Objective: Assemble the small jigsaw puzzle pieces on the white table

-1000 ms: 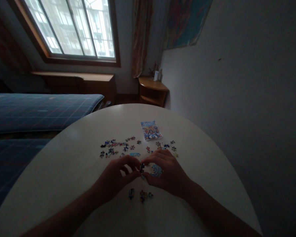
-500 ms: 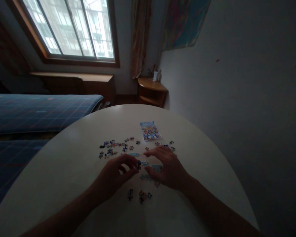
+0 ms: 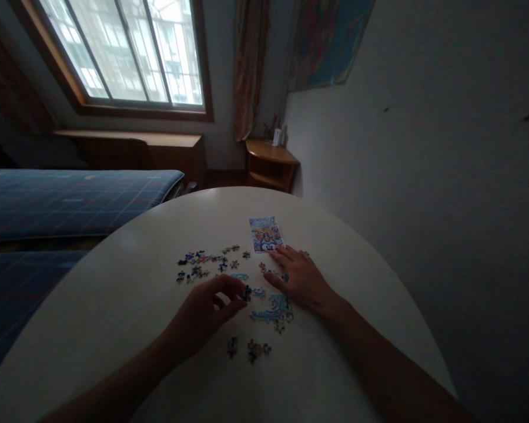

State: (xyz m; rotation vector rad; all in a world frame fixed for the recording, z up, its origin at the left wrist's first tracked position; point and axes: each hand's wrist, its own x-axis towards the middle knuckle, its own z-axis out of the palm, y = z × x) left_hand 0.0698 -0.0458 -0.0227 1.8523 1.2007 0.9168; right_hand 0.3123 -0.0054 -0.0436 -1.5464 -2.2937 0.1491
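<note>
Between thumb and fingertips, my left hand (image 3: pixel 216 302) pinches a dark puzzle piece (image 3: pixel 247 293) above the middle of the table. My right hand (image 3: pixel 300 279) is spread palm down over some loose pieces, its fingertips at the lower edge of the colourful picture sheet (image 3: pixel 265 234). Light-blue joined puzzle pieces (image 3: pixel 274 308) lie just below my right hand. A small white-and-blue piece (image 3: pixel 258 291) rests between the two hands. Part of the pile under my right hand is hidden.
The round white table (image 3: pixel 158 229) carries many scattered puzzle pieces (image 3: pixel 198 264) at left and a small group of pieces (image 3: pixel 254 350) near me. A blue plaid mattress (image 3: pixel 79 200) stands at left, a wall (image 3: pixel 423 176) at right.
My right hand has moved forward and slightly right, from beside the light-blue pieces to the sheet's lower edge, uncovering those pieces. My left hand stays in place with its piece.
</note>
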